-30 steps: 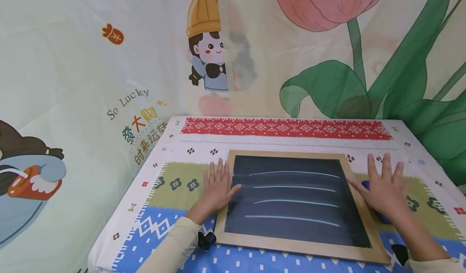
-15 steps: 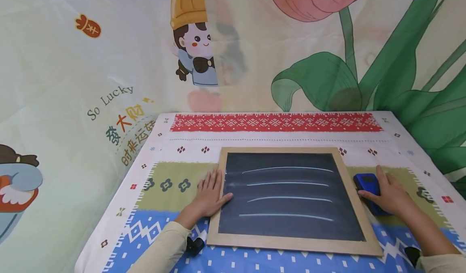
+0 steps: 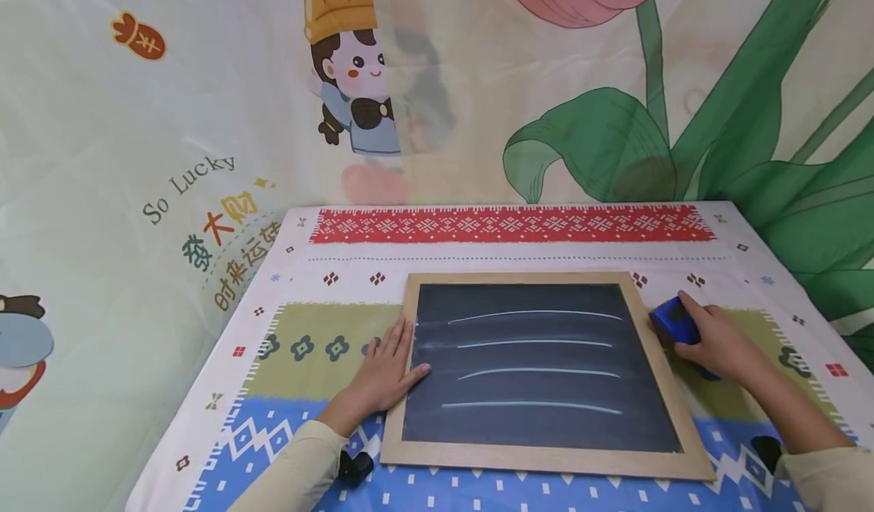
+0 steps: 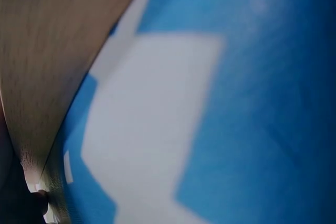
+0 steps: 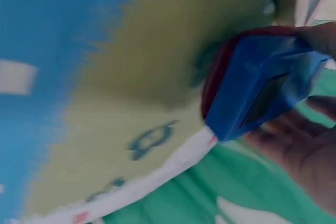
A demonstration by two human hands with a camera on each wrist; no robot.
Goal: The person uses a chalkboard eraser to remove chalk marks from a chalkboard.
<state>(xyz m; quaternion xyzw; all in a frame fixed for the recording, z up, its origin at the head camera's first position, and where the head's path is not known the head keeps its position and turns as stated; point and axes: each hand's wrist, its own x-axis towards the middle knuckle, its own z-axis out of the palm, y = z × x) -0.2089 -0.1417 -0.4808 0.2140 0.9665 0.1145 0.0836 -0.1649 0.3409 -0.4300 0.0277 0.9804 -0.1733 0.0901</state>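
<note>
Chalkboard (image 3: 539,368): 1; blue eraser (image 3: 672,322): 1

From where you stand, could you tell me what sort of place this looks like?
Probably a home or a child's play corner, set up for recording. A patterned tablecloth covers the table, cartoon and tulip sheets hang behind it, and a small framed chalkboard lies between the hands.

Chalkboard (image 3: 539,372) lies at lower centre on the tablecloth (image 3: 478,258); left hand (image 3: 382,372) at its left edge; eraser (image 3: 672,322) just right of it.
</note>
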